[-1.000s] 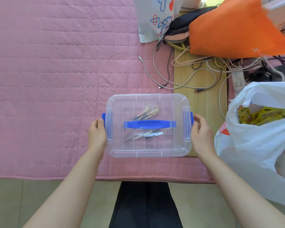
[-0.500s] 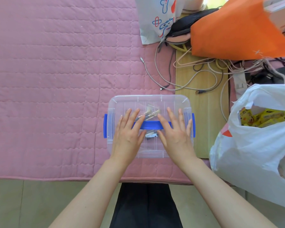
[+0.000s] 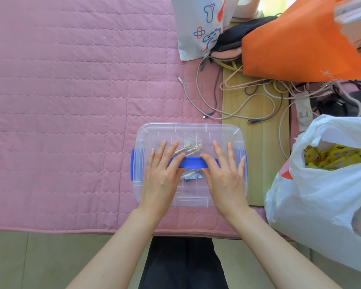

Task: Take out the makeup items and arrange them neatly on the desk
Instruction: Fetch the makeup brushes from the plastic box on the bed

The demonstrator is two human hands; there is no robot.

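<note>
Resting both hands flat on the lid of the see-through plastic box (image 3: 188, 130) with the long blue handle (image 3: 193, 163) across its top

Laying the left hand (image 3: 161, 176) on the left half of the lid, fingers straight and spread, gripping nothing, fingertips just past the handle

Laying the right hand (image 3: 225, 176) the same way on the right half, fingers flat and loose, holding nothing

Showing thin makeup brushes with pale tips (image 3: 191, 146) inside the closed box, under the lid, between the two hands

Sitting near the front edge of the tabletop, right of the middle, partly on the pink quilted cover (image 3: 71, 101) and partly on bare wood (image 3: 258, 142)

With a white plastic bag of yellow packets (image 3: 321, 205) just right of the box, and loose grey cables (image 3: 238, 113) past its far side
</note>
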